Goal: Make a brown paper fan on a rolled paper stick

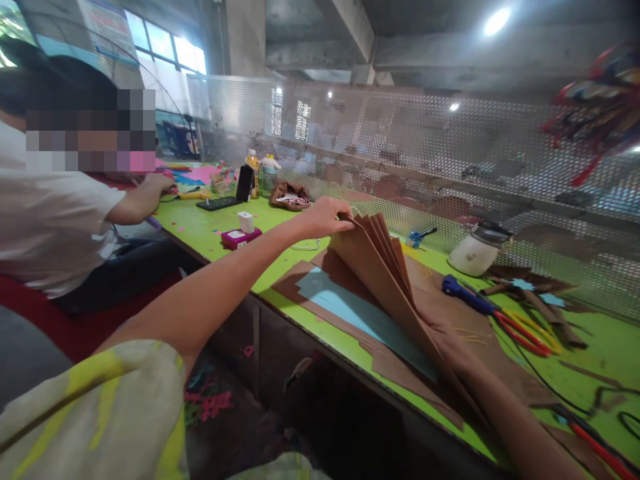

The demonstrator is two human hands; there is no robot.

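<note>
My left hand (333,219) pinches the raised end of a stack of brown paper sheets (380,267). The sheets stand tilted and fan apart at the top. My right hand (440,333) lies against the far side of the same stack, lower down, where the sheets come together; its fingers are mostly hidden and blend with the brown. Beneath the lifted stack, light blue paper (350,310) lies on more brown paper (295,277), along the near edge of the green table (225,241).
Right of the stack lie scissors with red and yellow handles (530,333), a blue-handled tool (465,293), red-handled pliers (595,440) and a white jar (475,250). A magenta box (241,238) and a phone (245,182) stand left. A co-worker (60,200) sits far left; a perforated screen (425,147) runs behind.
</note>
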